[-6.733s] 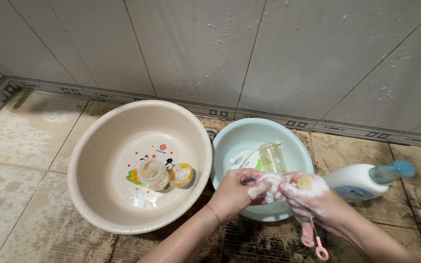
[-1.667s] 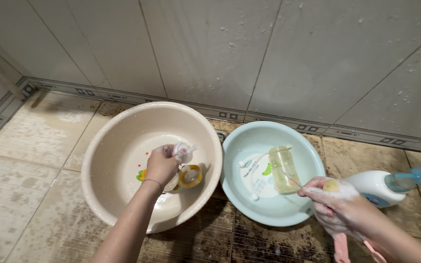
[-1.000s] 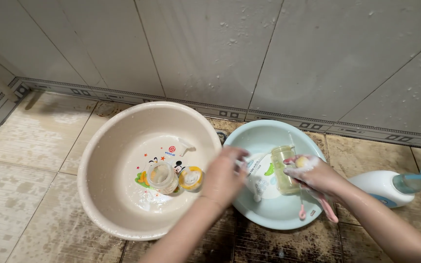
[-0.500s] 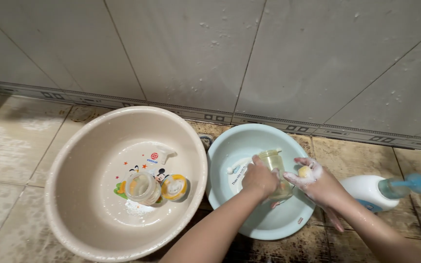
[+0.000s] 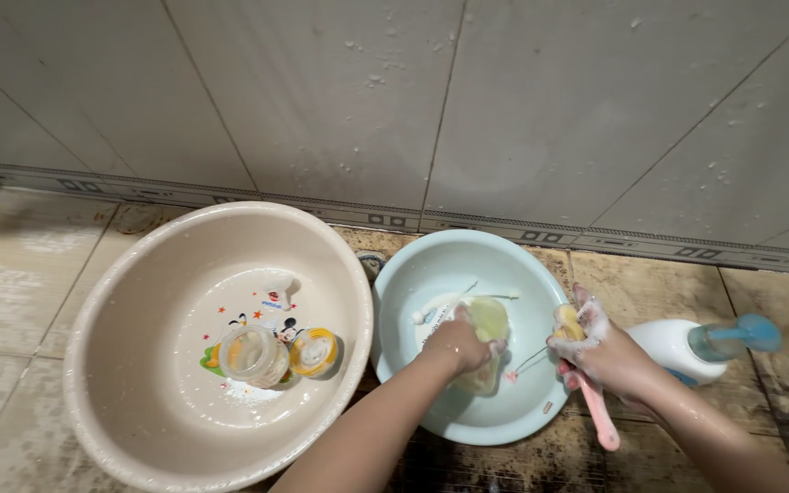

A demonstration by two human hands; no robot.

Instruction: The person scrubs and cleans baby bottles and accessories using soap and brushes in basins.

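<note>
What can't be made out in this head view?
- Lower part of the baby bottle: covered by the left hand.
- Sponge brush head: buried in foam and the right hand.
- Small parts in the beige basin: too small to identify.

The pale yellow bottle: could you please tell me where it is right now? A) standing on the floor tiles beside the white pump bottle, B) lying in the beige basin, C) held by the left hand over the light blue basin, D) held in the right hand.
C: the left hand grips the pale yellow bottle above the light blue basin, while the soapy right hand holds a pink-handled brush.
</note>
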